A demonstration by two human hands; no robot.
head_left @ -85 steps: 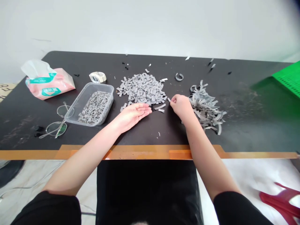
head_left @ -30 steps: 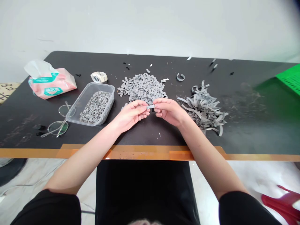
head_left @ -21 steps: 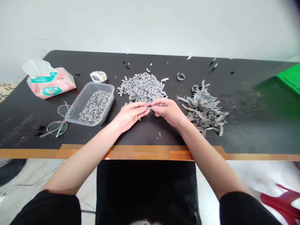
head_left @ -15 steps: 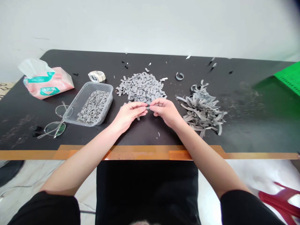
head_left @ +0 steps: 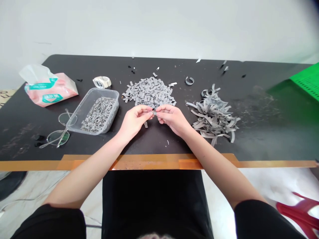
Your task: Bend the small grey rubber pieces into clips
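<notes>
A small grey strip-like piece [head_left: 154, 113] is held between the fingertips of the left hand [head_left: 136, 119] and the right hand [head_left: 172, 119], just in front of a heap of short, flat grey pieces [head_left: 151, 90] on the black table [head_left: 254, 132]. The piece is pinched at its left end by the thumb and fingers of the left hand, and at its right end by those of the right hand; its exact shape is partly hidden by the fingers. One loose grey piece [head_left: 146, 124] is seen on the table near the left fingers. To the right of the right hand, a tangled pile of long, curled grey strips [head_left: 215, 114] is spread, and beyond it a single curled grey strip [head_left: 189, 81] is set apart. To the left, a clear rectangular plastic container [head_left: 80, 112] is partly filled with small grey parts [head_left: 98, 114]. Wire-framed glasses [head_left: 58, 136] are placed beside the container, with a white roll of tape [head_left: 102, 82] behind it and a pink-and-white tissue pack [head_left: 53, 89] farther left.
</notes>
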